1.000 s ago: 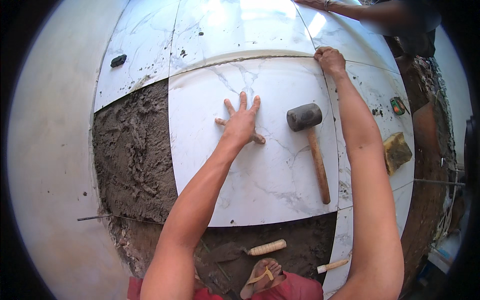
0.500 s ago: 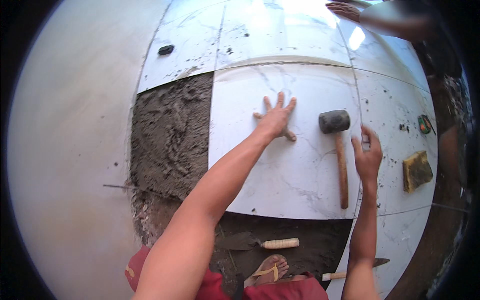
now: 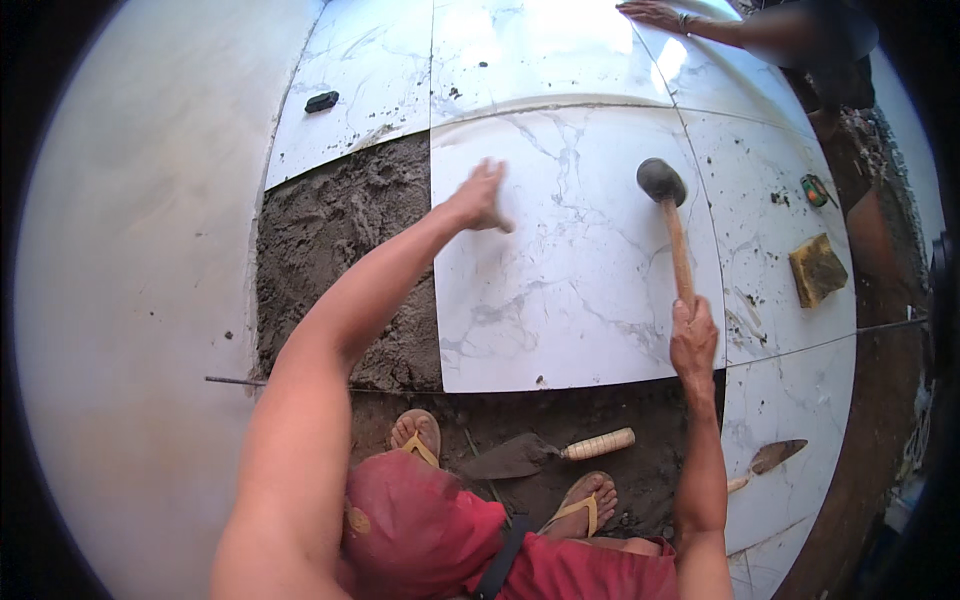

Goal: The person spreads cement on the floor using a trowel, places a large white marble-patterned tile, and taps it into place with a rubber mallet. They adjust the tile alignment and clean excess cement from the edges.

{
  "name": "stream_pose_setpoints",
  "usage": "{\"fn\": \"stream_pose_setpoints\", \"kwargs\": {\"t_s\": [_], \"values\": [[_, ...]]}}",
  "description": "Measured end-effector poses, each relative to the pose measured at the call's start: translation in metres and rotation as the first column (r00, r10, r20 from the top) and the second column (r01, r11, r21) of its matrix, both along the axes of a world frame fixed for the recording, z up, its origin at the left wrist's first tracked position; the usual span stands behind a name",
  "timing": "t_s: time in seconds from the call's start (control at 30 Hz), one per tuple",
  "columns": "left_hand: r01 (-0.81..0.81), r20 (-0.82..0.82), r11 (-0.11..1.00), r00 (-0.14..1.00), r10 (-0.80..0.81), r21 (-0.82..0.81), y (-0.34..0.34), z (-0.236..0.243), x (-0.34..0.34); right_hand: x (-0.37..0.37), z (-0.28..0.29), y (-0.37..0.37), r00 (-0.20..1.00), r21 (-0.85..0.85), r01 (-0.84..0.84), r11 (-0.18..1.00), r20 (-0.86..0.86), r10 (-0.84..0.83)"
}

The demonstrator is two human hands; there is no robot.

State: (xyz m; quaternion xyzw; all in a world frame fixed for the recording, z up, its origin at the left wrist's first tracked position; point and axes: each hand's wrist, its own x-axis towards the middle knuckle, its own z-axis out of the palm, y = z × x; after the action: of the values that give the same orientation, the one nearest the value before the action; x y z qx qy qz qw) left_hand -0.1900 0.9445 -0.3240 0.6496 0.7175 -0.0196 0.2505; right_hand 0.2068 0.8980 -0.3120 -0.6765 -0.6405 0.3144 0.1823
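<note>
My right hand (image 3: 693, 338) is wrapped round the wooden handle of a rubber mallet (image 3: 679, 245). Its black head is over the right part of a large white marbled tile (image 3: 570, 290). Near the tile's left edge, my left hand (image 3: 482, 197) is slightly blurred, with fingers apart and nothing in them. Whether it touches the surface I cannot tell. Grey wet mortar (image 3: 345, 260) lies bare to the left of this tile. In front of it, a trowel (image 3: 515, 457) with a pale wrapped handle rests on the dirt between my sandalled feet.
To the right, a yellow sponge (image 3: 817, 270), a tape measure (image 3: 814, 190) and a smaller trowel (image 3: 778, 456) lie on neighbouring tiles. A dark block (image 3: 321, 102) sits at the far left. Another person's hand (image 3: 650, 13) rests on the far tiles. A thin rod (image 3: 232, 381) sticks out leftward.
My right hand has taken hold of the mallet's handle, and the mallet's head has turned. My left hand has shifted left across the tile. The whole view has also shifted.
</note>
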Motion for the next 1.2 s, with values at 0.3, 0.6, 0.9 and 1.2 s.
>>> {"fn": "stream_pose_setpoints", "kwargs": {"t_s": [0.3, 0.6, 0.9, 1.2], "values": [[0.043, 0.036, 0.998, 0.998, -0.045, 0.039, -0.075, -0.018, -0.084, -0.118, 0.014, -0.078, 0.841, -0.055, -0.105, 0.993, -0.538, 0.059], [0.063, 0.106, 0.988, 0.991, -0.079, 0.143, -0.077, -0.021, -0.089, -0.187, -0.007, -0.063, 0.945, -0.015, -0.321, 0.947, 0.068, 0.321], [0.051, 0.113, 0.991, 0.991, -0.066, 0.126, -0.079, -0.02, -0.093, -0.2, -0.001, -0.07, 0.96, -0.052, -0.28, 0.959, 0.011, 0.281], [0.107, -0.108, 0.994, 0.989, -0.104, 0.022, -0.064, -0.016, -0.08, -0.181, -0.001, -0.084, 0.955, -0.116, -0.188, 0.975, -0.252, 0.154]]}}
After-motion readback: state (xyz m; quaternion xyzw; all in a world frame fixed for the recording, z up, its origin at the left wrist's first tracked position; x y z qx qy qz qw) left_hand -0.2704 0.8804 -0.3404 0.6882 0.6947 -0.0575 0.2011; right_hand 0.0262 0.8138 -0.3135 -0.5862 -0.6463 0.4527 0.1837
